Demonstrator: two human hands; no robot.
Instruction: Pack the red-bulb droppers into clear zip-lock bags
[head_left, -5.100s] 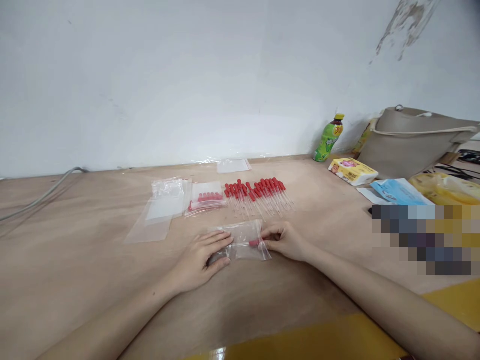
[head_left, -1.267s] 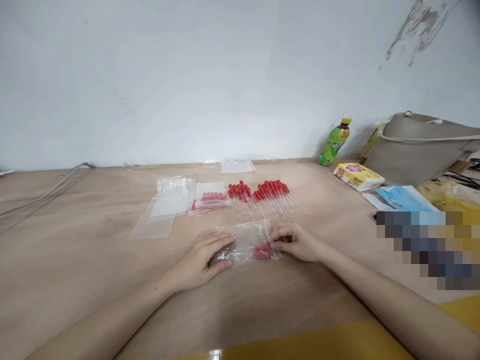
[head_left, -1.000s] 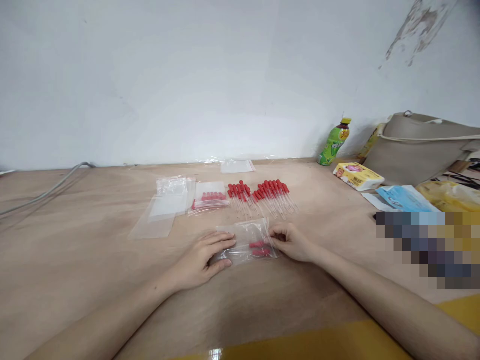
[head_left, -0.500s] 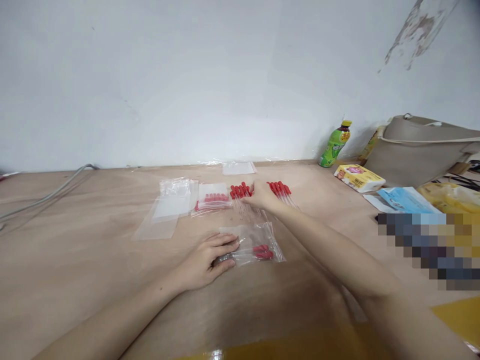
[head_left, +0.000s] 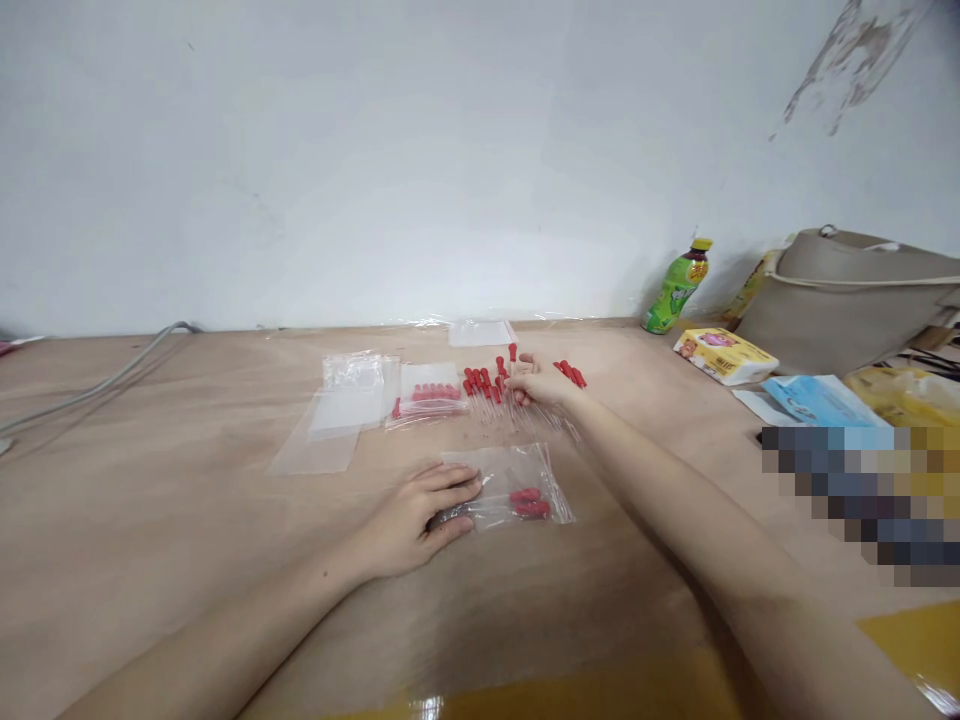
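Setting: pale plastered wall behind a light wooden table (head_left: 150, 520); a grey cable (head_left: 97, 375) runs along the far left edge.
Left hand: left hand (head_left: 412, 515) lies flat on the near-centre of the table, fingers together and extended, pressing down the left end of a clear zip bag (head_left: 510, 485).
Bag contents: two or three red-bulbed droppers (head_left: 529, 502) lie inside, bulbs toward the right.
Right hand: right hand (head_left: 536, 382) is reached out to the far loose row of droppers (head_left: 487, 385); fingers pinched on one dropper (head_left: 513, 358), its red bulb upright above the knuckles.
Handling, droppers: judged very light, thin and stiff; stems look clear and likely brittle, so hold is best taken at or just below the rubber bulb, which should give grip.
Handling, bag: thin, limp and slick film; judged to slide unless pinned.
Other stock: a filled bag (head_left: 424, 395) and empty bags (head_left: 337, 415) lie left of the row.
Surroundings: green bottle (head_left: 677, 290), yellow box (head_left: 724, 355) and beige handbag (head_left: 847, 300) at far right.
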